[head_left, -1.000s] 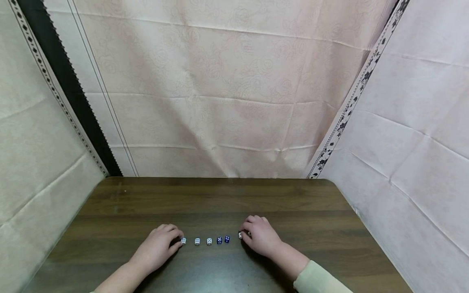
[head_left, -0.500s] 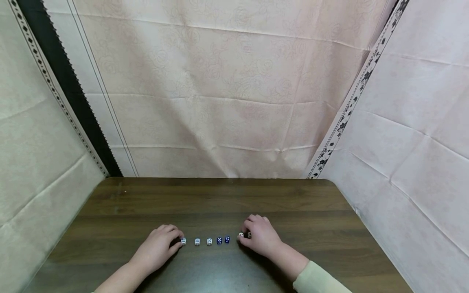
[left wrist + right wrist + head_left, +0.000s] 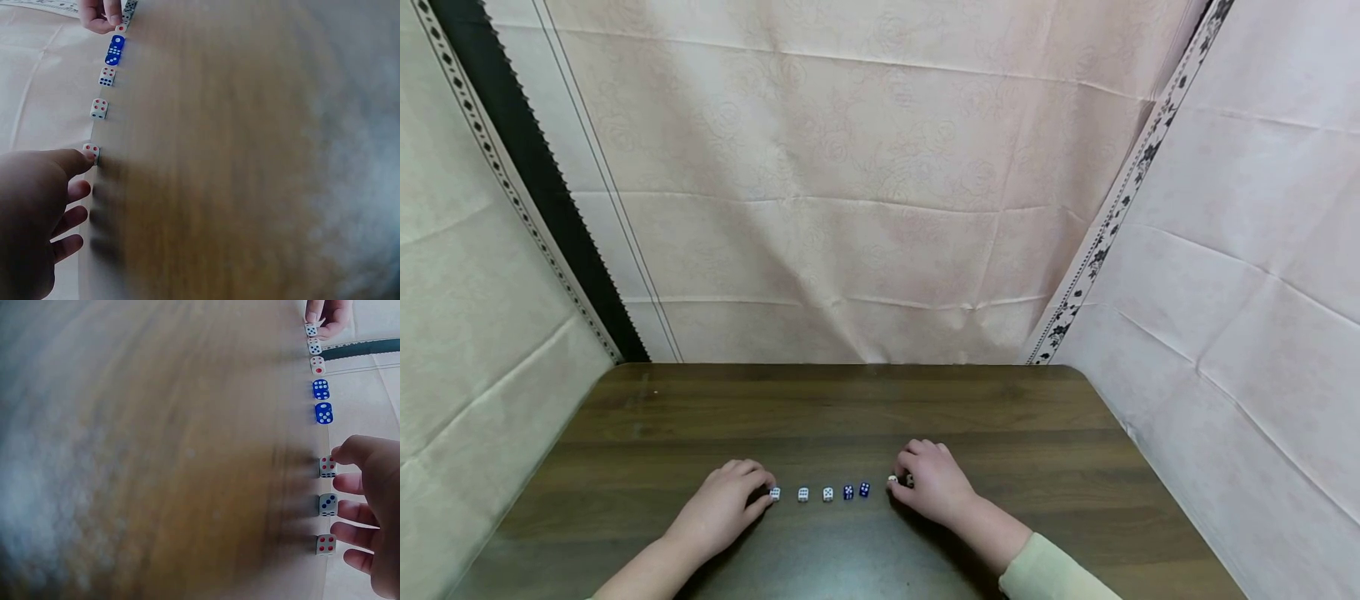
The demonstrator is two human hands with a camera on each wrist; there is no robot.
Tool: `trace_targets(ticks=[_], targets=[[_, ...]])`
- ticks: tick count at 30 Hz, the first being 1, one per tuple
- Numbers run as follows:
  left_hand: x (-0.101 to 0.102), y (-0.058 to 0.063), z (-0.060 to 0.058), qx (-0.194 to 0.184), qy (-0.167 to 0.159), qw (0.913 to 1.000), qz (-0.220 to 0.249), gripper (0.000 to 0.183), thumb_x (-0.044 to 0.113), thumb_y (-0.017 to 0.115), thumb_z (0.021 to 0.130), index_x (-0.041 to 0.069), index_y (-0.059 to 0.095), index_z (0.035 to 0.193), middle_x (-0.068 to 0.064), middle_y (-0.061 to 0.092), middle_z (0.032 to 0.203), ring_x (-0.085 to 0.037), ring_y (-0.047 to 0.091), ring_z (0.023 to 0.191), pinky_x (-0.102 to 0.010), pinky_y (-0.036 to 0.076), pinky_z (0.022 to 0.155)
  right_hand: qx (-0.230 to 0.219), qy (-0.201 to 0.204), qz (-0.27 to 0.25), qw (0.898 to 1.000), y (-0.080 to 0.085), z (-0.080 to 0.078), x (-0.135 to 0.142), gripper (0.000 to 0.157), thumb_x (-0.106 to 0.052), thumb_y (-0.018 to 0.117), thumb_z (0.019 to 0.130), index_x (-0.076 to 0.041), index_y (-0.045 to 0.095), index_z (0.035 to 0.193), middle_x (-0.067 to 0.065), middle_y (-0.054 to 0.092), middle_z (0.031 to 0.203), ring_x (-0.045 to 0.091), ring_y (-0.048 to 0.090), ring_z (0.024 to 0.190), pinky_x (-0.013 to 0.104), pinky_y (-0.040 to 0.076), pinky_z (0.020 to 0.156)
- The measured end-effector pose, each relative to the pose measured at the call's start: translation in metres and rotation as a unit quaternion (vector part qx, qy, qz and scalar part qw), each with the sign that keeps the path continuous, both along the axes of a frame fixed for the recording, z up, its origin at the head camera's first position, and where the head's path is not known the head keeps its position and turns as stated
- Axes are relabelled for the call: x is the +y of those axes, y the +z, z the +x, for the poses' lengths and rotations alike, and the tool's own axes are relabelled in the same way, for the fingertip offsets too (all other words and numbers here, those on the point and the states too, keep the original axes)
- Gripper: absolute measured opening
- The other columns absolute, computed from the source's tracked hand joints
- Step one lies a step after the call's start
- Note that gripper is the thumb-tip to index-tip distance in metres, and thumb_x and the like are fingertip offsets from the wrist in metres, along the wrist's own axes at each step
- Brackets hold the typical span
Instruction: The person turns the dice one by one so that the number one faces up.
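Dice stand in a row across the brown table. My left hand (image 3: 730,508) is at the row's left end, thumb and forefinger pinching a white die (image 3: 92,150). Two more white dice (image 3: 803,494) (image 3: 828,494) and two blue dice (image 3: 848,492) (image 3: 865,490) stand between the hands. At the right my right hand (image 3: 934,483) has its thumb and forefinger on a white die (image 3: 327,466), pinching it. Beside that hand's other fingers are two further white dice (image 3: 328,504) (image 3: 325,544), mostly hidden by the hand in the head view.
The wooden table (image 3: 850,408) extends beyond the dice to its far edge. Pale patterned cloth (image 3: 880,183) hangs behind it, with more cloth along the left and right sides.
My right thumb has shifted slightly left and now covers more of its die. The left hand and the dice in the middle stay in place.
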State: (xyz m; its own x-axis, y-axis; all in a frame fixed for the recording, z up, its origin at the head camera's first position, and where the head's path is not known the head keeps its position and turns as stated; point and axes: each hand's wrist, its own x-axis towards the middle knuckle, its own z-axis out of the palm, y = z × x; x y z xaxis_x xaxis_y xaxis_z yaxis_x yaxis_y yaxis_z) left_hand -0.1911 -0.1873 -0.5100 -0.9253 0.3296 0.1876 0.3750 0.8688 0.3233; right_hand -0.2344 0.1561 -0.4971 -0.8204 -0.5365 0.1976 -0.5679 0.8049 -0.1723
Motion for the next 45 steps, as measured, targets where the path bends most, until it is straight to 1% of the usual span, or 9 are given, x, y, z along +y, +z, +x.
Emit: trace_targets(ticks=[9, 13, 18, 27, 34, 40, 45], targets=[[-0.0004, 0.0011, 0.0004, -0.001, 0.001, 1.0, 0.002, 0.01, 0.03, 0.076, 0.088, 0.026, 0.07, 0.095, 0.012, 0.062, 0.102, -0.019, 0.06, 0.105, -0.049, 0.047, 0.093, 0.009, 0.01, 0.0, 1.0, 0.0012, -0.0004, -0.0014, 0.012, -0.033, 0.07, 0.09, -0.024, 0.065, 0.084, -0.011, 0.056, 0.091, 0.01, 0.052, 0.084, 0.039, 0.044, 0.082], [-0.0009, 0.0021, 0.001, -0.004, 0.003, 1.0, 0.002, 0.011, 0.029, 0.077, 0.088, 0.027, 0.07, 0.096, 0.012, 0.062, 0.102, -0.019, 0.06, 0.105, -0.05, 0.047, 0.093, 0.0, 0.018, 0.0, 1.0, 0.0021, -0.0015, -0.0007, 0.008, -0.031, 0.069, 0.092, -0.026, 0.067, 0.086, -0.01, 0.057, 0.094, 0.011, 0.053, 0.088, 0.039, 0.044, 0.083], [-0.0014, 0.0029, 0.0013, -0.007, 0.005, 1.0, 0.004, 0.01, 0.029, 0.076, 0.088, 0.027, 0.07, 0.095, 0.012, 0.062, 0.102, -0.019, 0.059, 0.105, -0.05, 0.047, 0.093, -0.003, 0.028, 0.006, 1.0, 0.0023, -0.0027, 0.0009, 0.005, -0.029, 0.069, 0.093, -0.026, 0.07, 0.09, -0.01, 0.057, 0.098, 0.012, 0.053, 0.091, 0.039, 0.043, 0.084], [-0.0013, 0.0019, 0.0003, -0.007, 0.004, 1.0, 0.0, 0.01, 0.029, 0.076, 0.088, 0.027, 0.07, 0.096, 0.011, 0.062, 0.103, -0.02, 0.059, 0.106, -0.051, 0.047, 0.093, -0.003, 0.033, 0.006, 0.999, 0.0017, -0.002, 0.0016, 0.006, -0.03, 0.07, 0.093, -0.024, 0.071, 0.092, -0.01, 0.057, 0.098, 0.011, 0.054, 0.091, 0.038, 0.044, 0.083], [-0.001, 0.0014, 0.0007, -0.003, 0.003, 1.0, -0.003, 0.011, 0.029, 0.077, 0.088, 0.026, 0.07, 0.096, 0.011, 0.062, 0.103, -0.02, 0.059, 0.106, -0.05, 0.047, 0.093, -0.01, 0.028, -0.007, 1.0, -0.0003, -0.0016, 0.0019, 0.009, -0.032, 0.07, 0.092, -0.026, 0.072, 0.098, -0.009, 0.057, 0.101, 0.012, 0.054, 0.094, 0.037, 0.044, 0.084], [0.0002, 0.0, 0.0008, -0.004, 0.004, 1.0, -0.002, 0.01, 0.03, 0.076, 0.088, 0.027, 0.07, 0.096, 0.011, 0.062, 0.103, -0.019, 0.059, 0.106, -0.05, 0.047, 0.094, -0.001, 0.027, -0.004, 1.0, 0.0005, 0.0005, 0.0015, 0.008, -0.032, 0.071, 0.092, -0.024, 0.072, 0.095, -0.009, 0.058, 0.099, 0.012, 0.054, 0.092, 0.038, 0.044, 0.084], [0.001, -0.0006, 0.0007, -0.006, 0.007, 1.0, -0.002, 0.01, 0.031, 0.076, 0.089, 0.028, 0.07, 0.096, 0.012, 0.062, 0.103, -0.019, 0.059, 0.107, -0.05, 0.047, 0.095, -0.004, 0.027, -0.006, 1.0, 0.0015, 0.0016, 0.0007, 0.007, -0.031, 0.072, 0.092, -0.024, 0.072, 0.092, -0.01, 0.059, 0.098, 0.011, 0.055, 0.091, 0.037, 0.044, 0.083]])
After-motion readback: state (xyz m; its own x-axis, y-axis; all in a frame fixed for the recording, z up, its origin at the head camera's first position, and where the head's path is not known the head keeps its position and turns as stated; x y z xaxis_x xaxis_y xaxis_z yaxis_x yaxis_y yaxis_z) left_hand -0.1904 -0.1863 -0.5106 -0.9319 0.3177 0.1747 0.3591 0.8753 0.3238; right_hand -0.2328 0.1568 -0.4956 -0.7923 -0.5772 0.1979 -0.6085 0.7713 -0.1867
